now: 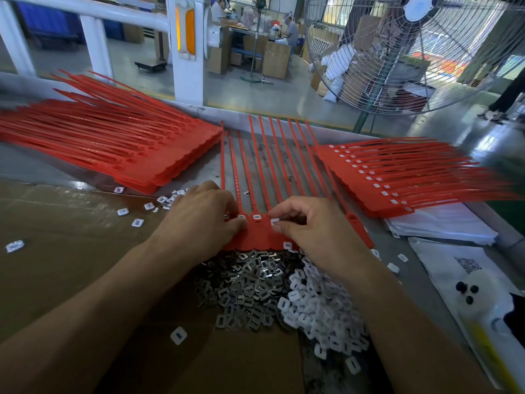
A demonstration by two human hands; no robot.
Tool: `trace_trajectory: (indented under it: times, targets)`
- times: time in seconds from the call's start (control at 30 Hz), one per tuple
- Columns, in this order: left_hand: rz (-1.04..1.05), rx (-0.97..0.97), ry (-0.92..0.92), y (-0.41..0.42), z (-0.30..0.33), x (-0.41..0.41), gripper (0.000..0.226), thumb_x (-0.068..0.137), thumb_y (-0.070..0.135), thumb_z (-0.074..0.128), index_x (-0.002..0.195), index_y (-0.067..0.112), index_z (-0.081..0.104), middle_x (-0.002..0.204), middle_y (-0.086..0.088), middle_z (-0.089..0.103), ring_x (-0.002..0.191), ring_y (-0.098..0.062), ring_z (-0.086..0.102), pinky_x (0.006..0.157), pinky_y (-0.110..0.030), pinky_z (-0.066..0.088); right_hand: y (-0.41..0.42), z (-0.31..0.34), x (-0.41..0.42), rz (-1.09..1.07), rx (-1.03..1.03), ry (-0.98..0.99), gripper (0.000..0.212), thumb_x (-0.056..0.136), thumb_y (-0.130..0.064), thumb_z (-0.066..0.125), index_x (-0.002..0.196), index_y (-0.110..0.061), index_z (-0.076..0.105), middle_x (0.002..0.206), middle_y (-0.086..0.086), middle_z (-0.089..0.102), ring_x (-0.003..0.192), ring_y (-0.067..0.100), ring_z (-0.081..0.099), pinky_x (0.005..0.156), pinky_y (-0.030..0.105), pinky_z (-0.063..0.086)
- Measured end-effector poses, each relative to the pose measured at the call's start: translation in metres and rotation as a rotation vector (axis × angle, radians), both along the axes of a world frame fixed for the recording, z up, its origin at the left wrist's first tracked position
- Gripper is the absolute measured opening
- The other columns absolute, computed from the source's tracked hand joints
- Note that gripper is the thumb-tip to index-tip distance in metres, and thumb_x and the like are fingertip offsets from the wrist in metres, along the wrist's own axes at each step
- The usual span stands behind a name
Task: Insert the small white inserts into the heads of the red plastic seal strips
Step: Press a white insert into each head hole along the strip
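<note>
the joined sheet of red seal strips (257,237) lies flat between the hands, heads toward the person and tails fanned away, so the sockets sit in a row within easy reach; the left hand (199,220) presses its fingers on the heads at the left end, probably to pin the sheet still; the right hand (315,231) pinches one small white insert (275,221) between thumb and forefinger just over the next head, beside two heads that already show white; whether it has touched the socket i cannot tell; the loose white inserts (318,311) and a heap of grey metal clips (247,282) lie just below the heads, close for quick picking; an unfilled stack (119,155) waits at the left, a filled stack (397,180) rests at the right; the strips are glossy red with flat broad heads and long thin tails; the inserts are small rounded white squares with a slot.
</note>
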State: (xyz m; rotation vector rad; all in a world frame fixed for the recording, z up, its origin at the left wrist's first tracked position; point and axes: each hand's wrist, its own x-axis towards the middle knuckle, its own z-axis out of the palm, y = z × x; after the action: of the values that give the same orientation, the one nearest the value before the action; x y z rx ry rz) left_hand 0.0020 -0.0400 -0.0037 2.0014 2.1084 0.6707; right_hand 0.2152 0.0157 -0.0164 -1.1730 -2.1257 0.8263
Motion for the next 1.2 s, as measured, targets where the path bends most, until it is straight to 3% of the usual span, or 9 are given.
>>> trace_trajectory:
  times: [0.53, 0.7, 0.87, 1.2]
  targets:
    - [0.0, -0.004, 0.014, -0.0005, 0.0003, 0.0008, 0.03, 0.088, 0.055, 0.065, 0.108, 0.033, 0.069, 0.119, 0.005, 0.055, 0.117, -0.018, 0.05, 0.102, -0.041, 0.043, -0.0038, 0.0009, -0.0033, 0.001, -0.019, -0.005, 0.014, 0.093, -0.023, 0.077, 0.104, -0.031, 0.076, 0.093, -0.015, 0.075, 0.088, -0.002, 0.07, 0.076, 0.019, 0.054]
    - [-0.001, -0.003, 0.018, -0.0014, 0.0003, 0.0013, 0.029, 0.089, 0.054, 0.064, 0.108, 0.033, 0.069, 0.118, 0.005, 0.055, 0.116, -0.018, 0.05, 0.102, -0.041, 0.042, -0.0051, 0.0025, -0.0042, 0.001, -0.02, -0.02, 0.013, 0.094, -0.026, 0.076, 0.105, -0.032, 0.076, 0.095, -0.014, 0.075, 0.09, -0.001, 0.069, 0.082, 0.025, 0.057]
    - [-0.003, -0.013, 0.03, -0.0016, 0.0013, 0.0022, 0.03, 0.09, 0.054, 0.063, 0.111, 0.033, 0.068, 0.121, 0.005, 0.054, 0.119, -0.018, 0.049, 0.104, -0.041, 0.041, -0.0055, 0.003, -0.0039, -0.001, -0.013, -0.035, 0.013, 0.094, -0.026, 0.075, 0.105, -0.033, 0.075, 0.093, -0.016, 0.074, 0.087, -0.005, 0.068, 0.073, 0.012, 0.049]
    - [-0.008, 0.0, 0.025, -0.0013, -0.0001, 0.0012, 0.029, 0.09, 0.054, 0.063, 0.109, 0.033, 0.068, 0.119, 0.006, 0.055, 0.117, -0.017, 0.049, 0.102, -0.04, 0.042, -0.006, 0.002, -0.0051, -0.028, -0.001, -0.002, 0.013, 0.093, -0.022, 0.076, 0.102, -0.032, 0.076, 0.09, -0.016, 0.073, 0.084, -0.004, 0.069, 0.068, 0.008, 0.049]
